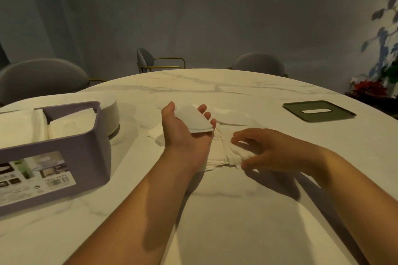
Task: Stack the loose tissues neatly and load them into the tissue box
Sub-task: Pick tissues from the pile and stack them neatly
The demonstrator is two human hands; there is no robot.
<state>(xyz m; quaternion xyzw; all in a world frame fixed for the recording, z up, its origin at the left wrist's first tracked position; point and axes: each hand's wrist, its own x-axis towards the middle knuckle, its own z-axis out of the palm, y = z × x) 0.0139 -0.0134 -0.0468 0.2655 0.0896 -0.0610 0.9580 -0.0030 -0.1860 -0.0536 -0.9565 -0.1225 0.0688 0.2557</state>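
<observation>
head view, seen from my remote seat: the tissue box [64, 148], a grey-purple tub with a printed label on its near wall, stands open on the marble table [215, 211], and i take it as my marker. white tissue sheets [71, 122] lie inside it. just behind the box's far right corner sits a round pale container [112, 114]. right of the box, near it, the left hand [185, 133] is turned palm up. one folded tissue [195, 119] lies across its relaxed, barely bent fingers, with the thumb raised at the tissue's left edge, so i read it as cradling the tissue, not clamping it. further right of the box, the pile of loose tissues [221, 153] lies fanned on the table, partly under the left hand. the right hand [265, 153] is at the pile's right side, fingers curled, thumb and fingertips pinching its edge. well apart to the right of the box, past both hands, the green lid [318, 111] with its slot lies flat. beyond the box, chairs [258, 63] stand at the table's far rim.
</observation>
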